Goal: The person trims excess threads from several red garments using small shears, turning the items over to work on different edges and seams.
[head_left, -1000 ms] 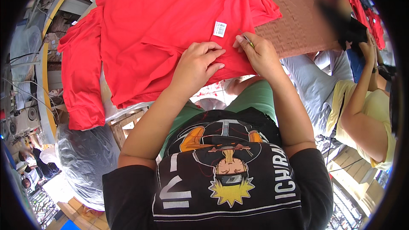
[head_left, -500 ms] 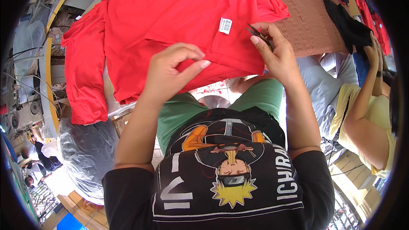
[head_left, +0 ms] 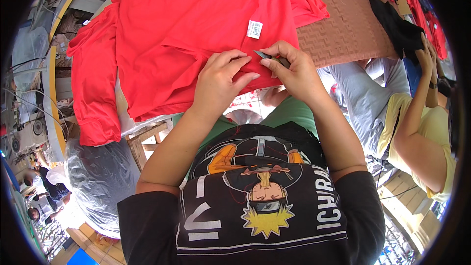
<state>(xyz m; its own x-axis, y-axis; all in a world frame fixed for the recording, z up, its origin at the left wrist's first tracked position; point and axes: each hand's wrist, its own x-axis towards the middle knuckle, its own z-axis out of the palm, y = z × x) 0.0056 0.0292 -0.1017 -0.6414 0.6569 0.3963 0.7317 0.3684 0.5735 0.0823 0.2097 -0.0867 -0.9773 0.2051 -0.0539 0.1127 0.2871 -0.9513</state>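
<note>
A red garment point(head_left: 162, 24) with a white barcode label point(head_left: 254, 29) lies spread before me, its near edge hanging over my lap. My left hand point(head_left: 221, 76) is at that near edge, fingers bent and thumb below them, gripping a fold of the red cloth. Close to its fingertips, my right hand point(head_left: 292, 71) grips small thread snips point(head_left: 267, 56) between thumb and fingers. The blades point left toward my left hand, and the rest of the snips is mostly hidden in the palm. Any thread between the hands is too fine to make out.
A brown textured padded surface point(head_left: 343, 24) extends to the right of the garment. There another person's hands point(head_left: 426, 59) hold black cloth point(head_left: 395, 24). Red cloth point(head_left: 95, 73) hangs at the left, above a plastic-wrapped bundle point(head_left: 98, 181).
My right hand has moved left with the snips, bringing the blades close to my left fingertips. My left hand has shifted right and slightly down onto the cloth.
</note>
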